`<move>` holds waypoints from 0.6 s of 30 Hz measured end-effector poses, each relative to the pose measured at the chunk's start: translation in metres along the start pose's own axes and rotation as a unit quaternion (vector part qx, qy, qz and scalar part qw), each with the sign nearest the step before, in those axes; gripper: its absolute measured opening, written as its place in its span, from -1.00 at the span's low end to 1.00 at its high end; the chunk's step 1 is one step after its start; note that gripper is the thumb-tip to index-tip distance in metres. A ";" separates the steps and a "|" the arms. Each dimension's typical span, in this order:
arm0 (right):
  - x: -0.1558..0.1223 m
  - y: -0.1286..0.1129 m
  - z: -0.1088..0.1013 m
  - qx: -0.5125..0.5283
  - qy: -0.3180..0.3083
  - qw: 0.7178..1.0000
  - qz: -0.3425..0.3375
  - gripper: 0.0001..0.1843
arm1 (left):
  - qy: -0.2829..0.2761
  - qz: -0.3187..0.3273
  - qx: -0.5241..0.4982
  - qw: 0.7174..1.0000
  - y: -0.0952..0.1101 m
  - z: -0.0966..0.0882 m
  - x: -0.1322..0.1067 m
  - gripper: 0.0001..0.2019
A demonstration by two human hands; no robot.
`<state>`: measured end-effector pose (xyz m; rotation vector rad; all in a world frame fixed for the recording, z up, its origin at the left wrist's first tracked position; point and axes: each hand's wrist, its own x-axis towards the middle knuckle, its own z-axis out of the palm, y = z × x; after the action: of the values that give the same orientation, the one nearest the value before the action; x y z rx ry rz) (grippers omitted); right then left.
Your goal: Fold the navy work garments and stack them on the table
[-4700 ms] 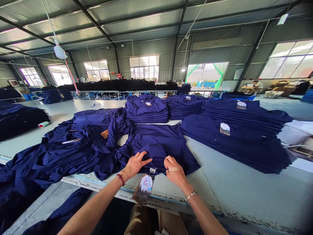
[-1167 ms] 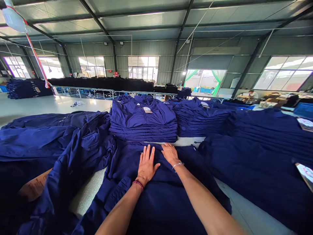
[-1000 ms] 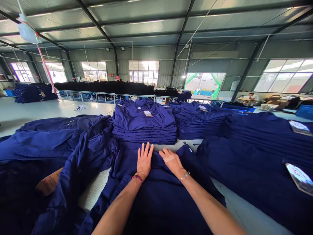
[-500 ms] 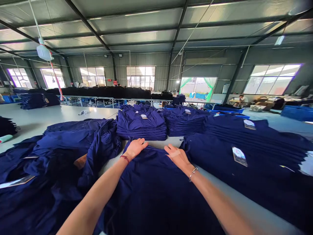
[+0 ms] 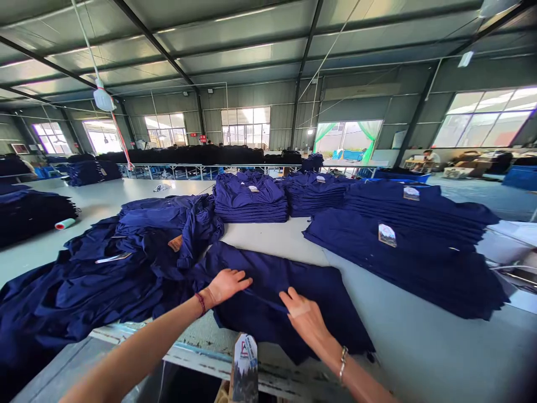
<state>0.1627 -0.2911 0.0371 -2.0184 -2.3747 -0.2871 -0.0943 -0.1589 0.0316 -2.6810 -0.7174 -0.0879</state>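
A navy garment [image 5: 319, 280] lies folded over on the table in front of me, one leg-like end spread to the right. My left hand [image 5: 229, 285], with a red bead bracelet at its wrist, is closed on the cloth near the middle. My right hand [image 5: 302, 313], with a strip of tape on its back and a metal bangle, is closed on the same garment a short way to the right. A creased edge runs between both hands; the fingertips are partly hidden. Below, a printed hang tag [image 5: 245, 364] shows at the table's front edge.
Loose navy garments [image 5: 138, 268] are heaped at left. Neat folded stacks [image 5: 251, 204] stand behind, and another tagged stack [image 5: 403, 257] lies at right. A small roll [image 5: 65, 224] sits far left. The worn table edge [image 5: 201, 358] runs below my hands.
Both hands have come down and nearer with the garment's far edge, folding it over. The hang tag has come into view below. My view has drawn back and tilted slightly downward.
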 end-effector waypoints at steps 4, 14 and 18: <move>-0.016 -0.021 0.043 0.046 -0.024 0.999 0.011 -0.34 | -0.059 -0.040 -0.042 0.997 0.020 0.039 -0.020 -0.39; 0.041 0.023 0.049 0.019 0.032 0.997 0.070 -0.43 | -0.093 -0.258 -0.098 0.957 0.050 0.037 0.026 -0.45; 0.049 0.038 0.048 0.006 0.066 0.995 0.070 -0.50 | -0.075 -0.268 -0.127 0.952 0.048 0.025 0.038 -0.47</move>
<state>0.1969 -0.2302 0.0008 -2.0773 -2.1424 -0.3869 -0.0384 -0.1711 -0.0018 -2.6635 -1.5654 -0.1220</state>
